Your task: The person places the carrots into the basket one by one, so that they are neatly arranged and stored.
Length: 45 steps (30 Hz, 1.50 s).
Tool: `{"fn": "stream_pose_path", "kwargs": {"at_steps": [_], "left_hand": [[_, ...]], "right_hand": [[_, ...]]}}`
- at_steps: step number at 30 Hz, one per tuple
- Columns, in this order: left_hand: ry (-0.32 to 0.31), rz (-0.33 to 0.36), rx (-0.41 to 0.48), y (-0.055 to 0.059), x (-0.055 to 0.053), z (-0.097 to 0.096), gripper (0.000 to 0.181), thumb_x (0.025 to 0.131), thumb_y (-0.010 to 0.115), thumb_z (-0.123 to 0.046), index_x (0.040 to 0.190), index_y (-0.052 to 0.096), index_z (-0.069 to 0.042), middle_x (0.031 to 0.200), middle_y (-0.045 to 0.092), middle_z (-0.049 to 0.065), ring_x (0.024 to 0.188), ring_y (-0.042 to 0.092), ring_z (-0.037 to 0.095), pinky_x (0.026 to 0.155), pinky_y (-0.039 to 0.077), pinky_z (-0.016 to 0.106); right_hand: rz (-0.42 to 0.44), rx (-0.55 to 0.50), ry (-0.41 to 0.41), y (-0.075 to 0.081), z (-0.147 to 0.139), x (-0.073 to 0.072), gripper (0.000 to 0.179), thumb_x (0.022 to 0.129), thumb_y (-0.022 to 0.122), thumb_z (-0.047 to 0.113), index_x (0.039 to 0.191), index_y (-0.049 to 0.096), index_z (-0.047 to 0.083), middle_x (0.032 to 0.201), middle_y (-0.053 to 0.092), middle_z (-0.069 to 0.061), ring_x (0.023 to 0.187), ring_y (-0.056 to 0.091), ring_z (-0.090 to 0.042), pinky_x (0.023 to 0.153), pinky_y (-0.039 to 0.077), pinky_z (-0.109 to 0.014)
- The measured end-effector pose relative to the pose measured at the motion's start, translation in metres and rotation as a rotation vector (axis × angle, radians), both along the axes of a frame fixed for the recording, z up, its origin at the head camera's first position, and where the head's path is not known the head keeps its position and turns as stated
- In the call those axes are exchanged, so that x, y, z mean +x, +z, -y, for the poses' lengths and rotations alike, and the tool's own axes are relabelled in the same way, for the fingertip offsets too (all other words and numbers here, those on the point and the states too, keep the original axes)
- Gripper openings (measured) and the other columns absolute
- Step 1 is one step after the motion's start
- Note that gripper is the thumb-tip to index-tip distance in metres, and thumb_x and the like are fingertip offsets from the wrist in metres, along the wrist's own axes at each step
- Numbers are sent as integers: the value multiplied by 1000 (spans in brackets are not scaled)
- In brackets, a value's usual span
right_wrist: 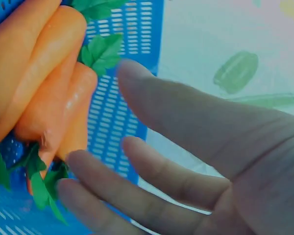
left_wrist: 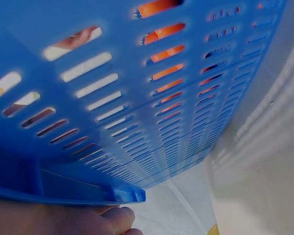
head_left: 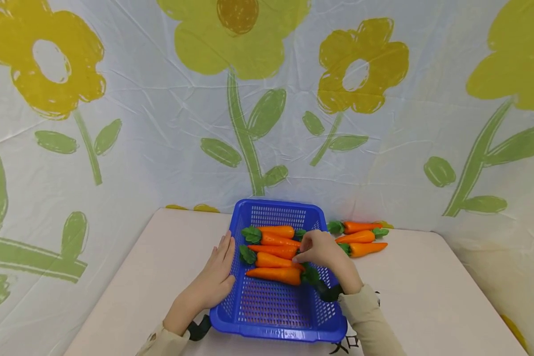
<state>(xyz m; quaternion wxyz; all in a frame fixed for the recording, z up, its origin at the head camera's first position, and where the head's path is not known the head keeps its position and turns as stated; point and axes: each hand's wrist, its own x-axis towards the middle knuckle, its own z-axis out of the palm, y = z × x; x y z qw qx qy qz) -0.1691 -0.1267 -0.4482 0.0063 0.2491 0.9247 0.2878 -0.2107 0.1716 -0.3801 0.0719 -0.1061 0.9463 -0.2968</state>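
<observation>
A blue plastic basket (head_left: 287,333) with slotted walls stands on the table. Several orange toy carrots with green leaves lie across it in a row, the nearest carrot (head_left: 273,275) pointing left. My left hand (head_left: 211,281) rests along the basket's left rim, fingers extended; the left wrist view shows fingertips under the rim and the slotted wall (left_wrist: 137,103). Over the basket's right side is my right hand (head_left: 324,249), above the carrots' right ends. In the right wrist view its thumb and fingers are apart, with nothing between them, close to the carrots (right_wrist: 54,83).
Three more carrots (head_left: 366,249) lie on the table (head_left: 427,296) just right of the basket. Behind the table hangs a white cloth (head_left: 160,148) printed with yellow flowers. Dark straps show at both wrists.
</observation>
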Motion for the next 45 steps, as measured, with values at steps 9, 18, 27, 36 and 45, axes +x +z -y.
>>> {"fn": "stream_pose_path", "kwargs": {"at_steps": [9,18,27,36,45], "left_hand": [[0,-7,0,-1,0,0,78,93,47,-6,155,3,7,164,-9,18,151,-6,33,119,6,56],[3,0,-4,0,-1,0,77,93,47,-7,155,3,7,164,-10,18,150,-9,30,119,5,56],[-1,-7,-3,-2,-1,1,78,93,48,-6,155,3,7,164,-9,18,151,-7,33,119,5,55],[-14,14,-2,2,-1,1,78,93,47,-6,155,2,7,164,-11,19,150,-6,36,119,4,56],[-9,15,-16,2,-1,0,77,93,46,-7,155,1,6,164,-12,18,150,-6,36,119,5,56]], "right_hand": [[-276,-163,-47,0,-29,-3,17,86,76,17,76,66,9,64,61,2,58,54,-14,55,47,-31],[-619,-334,-90,-11,-65,-14,13,84,75,3,78,64,7,65,59,1,60,53,-10,54,42,-19],[-859,-330,-188,-24,-111,-29,11,82,73,-6,82,63,-1,70,62,-9,66,53,-10,67,41,-16],[-983,-214,-245,-52,-161,-44,13,81,64,-15,92,61,-10,83,60,-21,77,56,-35,76,40,-29],[-777,-63,-200,-77,-201,-43,24,78,57,-17,101,62,-13,95,62,-28,89,56,-43,81,42,-55]]}}
